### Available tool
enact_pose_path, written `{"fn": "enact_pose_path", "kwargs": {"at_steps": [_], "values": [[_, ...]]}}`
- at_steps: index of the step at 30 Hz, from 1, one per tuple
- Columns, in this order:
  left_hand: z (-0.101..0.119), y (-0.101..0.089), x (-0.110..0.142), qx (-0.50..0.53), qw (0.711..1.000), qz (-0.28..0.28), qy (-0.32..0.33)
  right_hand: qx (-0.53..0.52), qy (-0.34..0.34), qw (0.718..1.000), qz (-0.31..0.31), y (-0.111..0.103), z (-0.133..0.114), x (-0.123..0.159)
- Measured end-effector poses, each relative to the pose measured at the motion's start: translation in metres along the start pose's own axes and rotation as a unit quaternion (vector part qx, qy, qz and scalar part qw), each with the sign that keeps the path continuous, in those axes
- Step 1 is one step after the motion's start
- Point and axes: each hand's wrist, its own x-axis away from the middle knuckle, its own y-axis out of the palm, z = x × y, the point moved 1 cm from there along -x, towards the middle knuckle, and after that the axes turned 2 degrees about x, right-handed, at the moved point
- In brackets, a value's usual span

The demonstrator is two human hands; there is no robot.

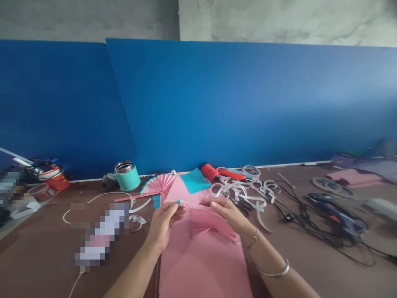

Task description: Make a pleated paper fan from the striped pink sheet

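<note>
A pleated pink paper fan, partly folded and a little blurred, is stretched between my two hands above a large pink sheet. My left hand pinches the left end of its edge strip, by a small blue tip. On the strip's right part, the fingers of my right hand are closed, with the pleats hanging below them. Just beyond my hands lie a spread pink pleated fan with a multicoloured rim and a blue paper square.
Curled white strips lie beyond my right hand, beside a red roll. Black cables and a dark tool sit at right. A turquoise flask and a pixelated object with a white cord are at left. A blue partition stands behind.
</note>
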Motion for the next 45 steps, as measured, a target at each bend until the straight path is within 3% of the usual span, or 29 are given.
{"fn": "enact_pose_path", "kwargs": {"at_steps": [3,6,9,12,20,25,32,37,45], "values": [[0.006,-0.004,-0.006,0.029,0.999,0.031,0.023,-0.054,-0.011,0.998,0.036,-0.003,0.006,-0.003],[0.014,-0.010,-0.012,0.058,0.996,0.059,0.045,0.135,-0.038,0.990,0.029,0.001,0.007,-0.001],[0.021,-0.014,-0.017,0.071,0.993,0.074,0.054,0.325,-0.072,0.942,-0.042,0.013,0.007,0.004],[0.025,-0.015,-0.017,0.071,0.993,0.078,0.059,0.437,-0.070,0.895,-0.053,0.020,0.009,0.007],[0.023,-0.014,-0.016,0.041,0.992,0.078,0.092,0.484,-0.020,0.871,-0.084,0.016,0.009,0.009],[0.020,-0.015,-0.015,0.005,0.986,0.098,0.131,0.454,-0.002,0.889,-0.060,0.020,0.002,0.010],[0.013,-0.009,-0.006,-0.099,0.972,0.104,0.185,0.257,-0.068,0.962,-0.069,0.027,-0.009,0.012],[0.008,0.002,0.008,-0.198,0.954,0.082,0.208,0.186,-0.088,0.977,-0.048,0.031,-0.017,0.015],[-0.004,0.004,0.015,-0.247,0.944,0.062,0.212,0.123,-0.036,0.989,-0.077,0.036,-0.018,0.018]]}}
